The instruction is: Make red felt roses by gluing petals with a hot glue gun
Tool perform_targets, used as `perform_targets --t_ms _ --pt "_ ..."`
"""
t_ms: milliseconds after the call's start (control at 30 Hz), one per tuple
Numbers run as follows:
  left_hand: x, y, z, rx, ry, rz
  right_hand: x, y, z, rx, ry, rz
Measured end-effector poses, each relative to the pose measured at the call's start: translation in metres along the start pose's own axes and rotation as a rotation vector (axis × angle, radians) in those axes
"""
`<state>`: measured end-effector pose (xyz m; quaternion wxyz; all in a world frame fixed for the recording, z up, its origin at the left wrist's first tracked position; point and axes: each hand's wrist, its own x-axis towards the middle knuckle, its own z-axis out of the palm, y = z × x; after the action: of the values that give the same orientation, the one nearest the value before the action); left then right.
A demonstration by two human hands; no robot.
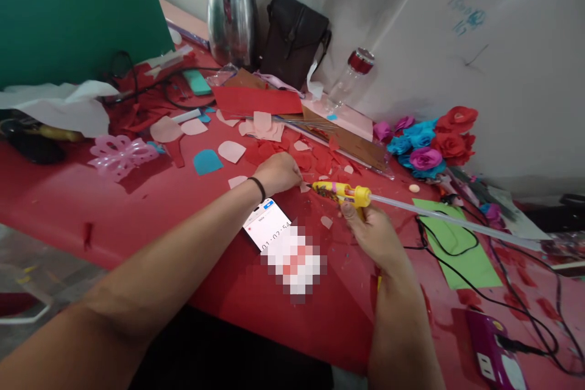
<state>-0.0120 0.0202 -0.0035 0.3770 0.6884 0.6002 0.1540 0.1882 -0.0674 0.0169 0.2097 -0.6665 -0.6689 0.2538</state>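
My right hand [372, 234] grips a yellow hot glue gun [340, 191], its nozzle pointing left. A long clear glue stick [439, 216] sticks out of the gun's back end. Just off the nozzle, my left hand [281, 173] is closed in a pinch, with a small pale pink paper piece [304, 187] at its fingertips. Beneath my left wrist lies a phone [269, 228] with a running timer on its screen, partly blurred out. Pale pink petal-shaped paper [232, 152], a blue paper petal [208, 162] and red paper scraps [269, 155] are scattered around my left hand.
At the back stand a steel flask [232, 12], a dark bag [295, 39] and a clear bottle [347, 82]. Colourful paper flowers [429, 146] rest by the wall. On the right, black cables cross a green sheet [475, 262] near a purple power socket box [496, 350].
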Motion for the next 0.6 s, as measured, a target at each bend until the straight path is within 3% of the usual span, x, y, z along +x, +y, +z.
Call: perform_targets --t_ms 600 --pt "-0.0026 0.0058 -0.0029 0.101 -0.010 0.031 -0.0006 -0.0093 0.0052 -0.057 -0.015 -0.028"
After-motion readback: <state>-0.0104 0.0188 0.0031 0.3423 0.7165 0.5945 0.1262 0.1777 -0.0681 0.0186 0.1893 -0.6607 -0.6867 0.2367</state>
